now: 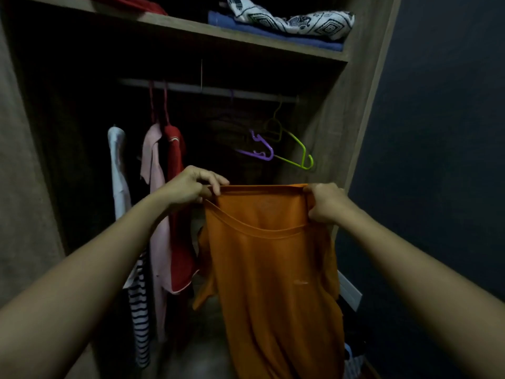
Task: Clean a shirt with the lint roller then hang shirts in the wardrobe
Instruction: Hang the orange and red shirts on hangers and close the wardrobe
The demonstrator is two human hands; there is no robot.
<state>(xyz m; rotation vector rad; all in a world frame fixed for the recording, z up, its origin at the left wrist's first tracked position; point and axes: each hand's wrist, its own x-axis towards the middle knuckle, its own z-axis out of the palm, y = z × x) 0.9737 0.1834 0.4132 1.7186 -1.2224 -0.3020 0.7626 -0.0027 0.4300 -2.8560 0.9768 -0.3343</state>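
Note:
An orange shirt (pixel 273 269) hangs in front of the open wardrobe, held up by its top edge. My left hand (pixel 191 187) pinches the shirt's left corner. My right hand (pixel 325 203) grips the right corner, fingers curled round the cloth. Behind the shirt a purple hanger (pixel 261 149) and a green hanger (pixel 296 149) hang bare from the rail (pixel 207 90). No lint roller is in view.
A white, a pink, a red and a striped garment (pixel 169 192) hang on the rail's left half. Folded cloths (pixel 287 26) lie on the wooden shelf (pixel 169 24) above. A dark wall stands at the right; the wardrobe's side panel is at the left.

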